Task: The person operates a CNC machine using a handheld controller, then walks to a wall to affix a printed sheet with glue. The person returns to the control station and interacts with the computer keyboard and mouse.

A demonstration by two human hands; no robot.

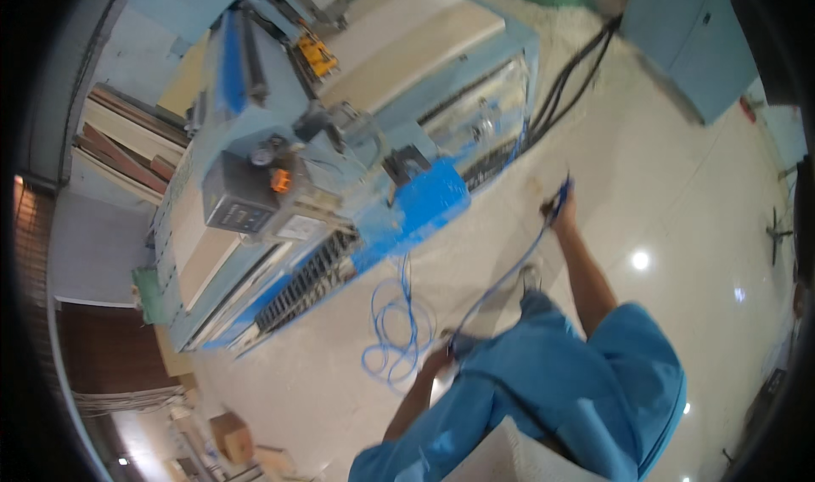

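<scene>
While the head view is tilting hard to one side, the right hand (pixel 562 203) is stretching out over the pale floor (pixel 679 185), its fingers clenched around a blue air nozzle (pixel 560 191) that is pointing toward the big blue machine (pixel 340 142). A thin blue hose (pixel 501 278) is running from the nozzle back toward the left hand (pixel 437 361), which is sitting low by the blue work shirt (pixel 586 388); the fingers there seem to be gripping the hose, though blur is making it hard to be certain. More of the hose is lying in loose coils (pixel 395 338) on the floor just beside the machine's near corner. Black cables (pixel 569 74) are trailing along the floor at the machine's far end.
</scene>
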